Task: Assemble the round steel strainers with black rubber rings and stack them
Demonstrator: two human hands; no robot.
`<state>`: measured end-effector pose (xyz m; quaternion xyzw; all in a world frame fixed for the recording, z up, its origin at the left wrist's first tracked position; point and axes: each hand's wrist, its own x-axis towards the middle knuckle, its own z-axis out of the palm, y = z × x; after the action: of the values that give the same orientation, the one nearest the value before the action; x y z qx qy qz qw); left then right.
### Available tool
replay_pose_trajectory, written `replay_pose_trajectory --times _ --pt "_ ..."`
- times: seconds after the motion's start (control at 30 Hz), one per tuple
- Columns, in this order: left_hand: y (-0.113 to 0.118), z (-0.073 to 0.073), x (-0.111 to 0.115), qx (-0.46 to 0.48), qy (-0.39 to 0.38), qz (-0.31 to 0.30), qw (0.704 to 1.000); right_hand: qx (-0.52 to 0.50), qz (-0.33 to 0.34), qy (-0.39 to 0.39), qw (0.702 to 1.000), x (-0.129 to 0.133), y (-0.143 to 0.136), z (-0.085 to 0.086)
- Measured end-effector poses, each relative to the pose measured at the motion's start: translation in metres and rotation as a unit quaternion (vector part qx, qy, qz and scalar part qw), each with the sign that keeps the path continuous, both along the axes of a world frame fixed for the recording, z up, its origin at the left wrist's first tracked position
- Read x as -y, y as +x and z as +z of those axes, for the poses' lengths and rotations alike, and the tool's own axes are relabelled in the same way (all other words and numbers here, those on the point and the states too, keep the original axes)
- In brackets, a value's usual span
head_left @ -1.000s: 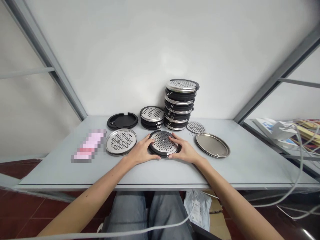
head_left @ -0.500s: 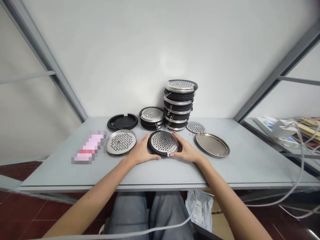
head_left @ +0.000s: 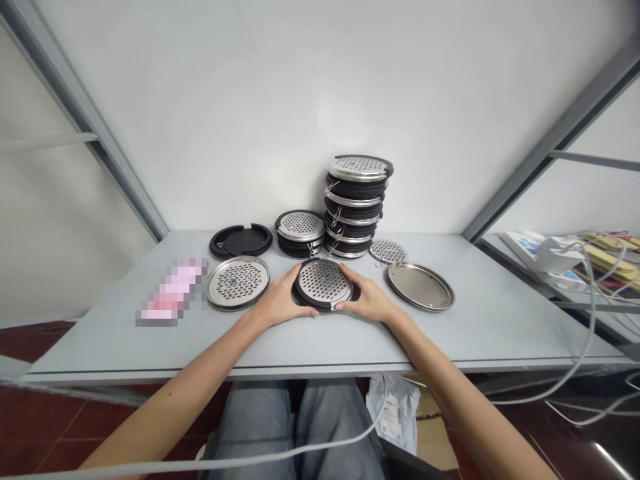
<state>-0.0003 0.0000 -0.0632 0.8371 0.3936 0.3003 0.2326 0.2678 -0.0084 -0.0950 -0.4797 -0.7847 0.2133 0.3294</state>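
Between my hands, low on the grey table, lies a round perforated metal disc in a black rim (head_left: 325, 281). My left hand (head_left: 284, 298) grips its left edge, thumb at the front and fingers behind. On its right edge my right hand (head_left: 367, 295) is closed the same way. To the left sits a perforated metal plate (head_left: 239, 283), with a black ring-shaped tray (head_left: 243, 240) behind it. A short stack of discs (head_left: 301, 233) and a tall stack (head_left: 356, 207) stand behind the held disc. A plain metal plate (head_left: 421, 286) lies to the right.
A loose perforated disc (head_left: 389, 251) lies behind the plain plate, beside a small wire clip. A blurred pink item (head_left: 174, 291) is at the left of the table (head_left: 320, 347). Metal frame bars flank the table; white cables hang at the right and cross my lap.
The whole view has shifted slightly, so things appear a little further left. Both hands keep their hold on the disc.
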Motion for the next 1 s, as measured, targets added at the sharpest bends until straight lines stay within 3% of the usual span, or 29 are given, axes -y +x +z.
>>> replay_pose_trajectory --times 0.23,1.0 --pt "-0.003 -0.014 -0.005 -0.023 0.036 -0.004 0.999 0.016 -0.022 0.013 1.0 0.005 -0.005 0.005" --pt "-0.003 0.002 0.001 -0.001 -0.014 -0.011 1.0 0.003 0.025 0.007 1.0 0.003 -0.002 0.01"
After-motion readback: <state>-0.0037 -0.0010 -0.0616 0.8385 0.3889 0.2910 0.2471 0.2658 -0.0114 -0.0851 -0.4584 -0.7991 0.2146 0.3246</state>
